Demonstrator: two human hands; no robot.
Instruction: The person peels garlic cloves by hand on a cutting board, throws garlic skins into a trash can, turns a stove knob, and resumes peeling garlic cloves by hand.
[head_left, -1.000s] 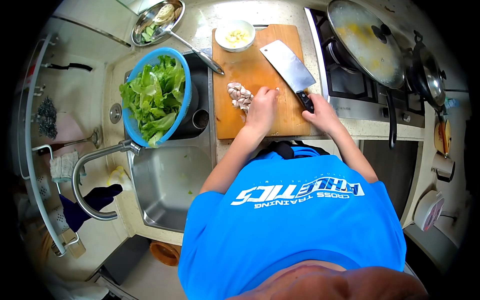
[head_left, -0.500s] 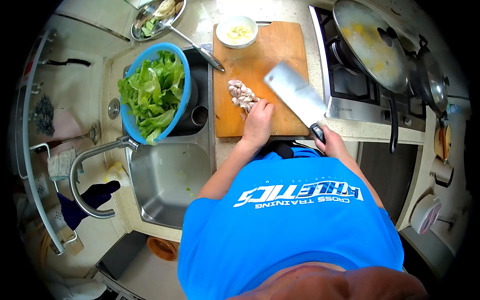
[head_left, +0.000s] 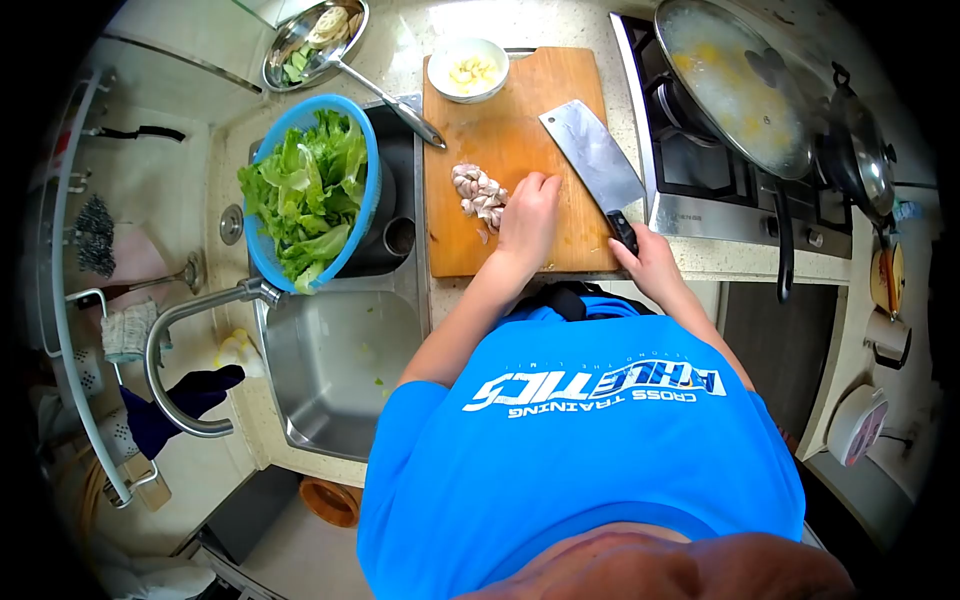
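Observation:
A wooden cutting board (head_left: 470,135) lies on the counter with a pile of garlic cloves (head_left: 478,192) on its left part. My left hand (head_left: 529,222) rests on the board just right of the pile, fingers closed together; what they hold, if anything, is hidden. In my right hand (head_left: 650,262) is the black handle of a cleaver (head_left: 594,158), whose blade lies slanted over the board's right edge. A white bowl (head_left: 468,71) with pale yellow pieces stands at the board's back left.
Left of the board, a blue basket (head_left: 375,170) of lettuce sits over the sink (head_left: 345,370). Behind it is a metal bowl (head_left: 316,45) with sliced food and a long-handled utensil. A lidded pan (head_left: 735,90) stands on the stove at right, its handle pointing towards me.
The cleaver swung out to the right and has come back partway over the board. My left hand reached to the garlic pile and has moved slightly right again.

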